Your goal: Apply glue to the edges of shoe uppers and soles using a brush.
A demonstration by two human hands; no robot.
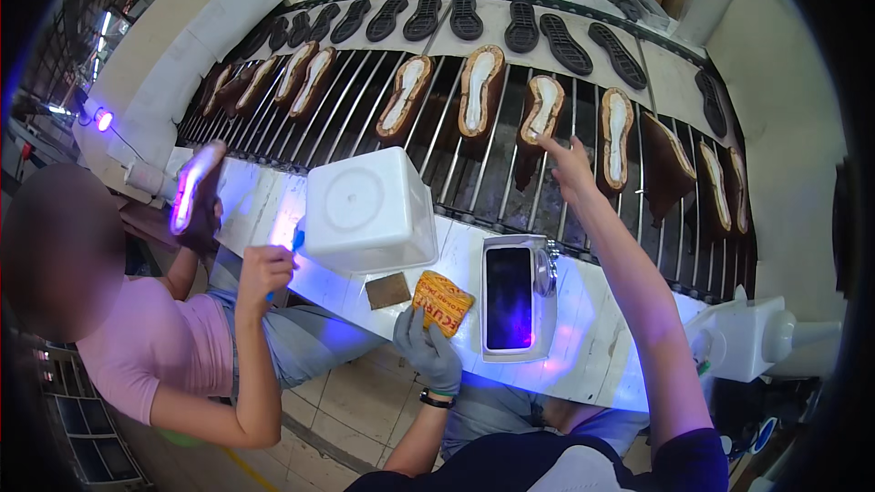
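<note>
My bare right hand [572,167] reaches over the roller conveyor. Its index finger stretches to the near end of a brown boot upper [542,109], which lies with its pale underside up. Thumb and index stand apart, and the fingertip seems to touch the boot's edge. My left hand [428,351], in a grey glove, is at the bench's near edge. Its fingers close on a folded yellow cloth [444,303] with red print; the thumb is hidden. Right of the cloth sits a white tray [489,351] holding dark liquid. A small brown square pad [388,292] lies to the left.
More upturned boot uppers [615,137] line the rollers. Black soles [465,16] lie on the belt beyond. A white box [369,205] stands on the bench. At left, a person in pink holds another boot [199,191] and a blue-handled tool. A white container [743,342] stands at right.
</note>
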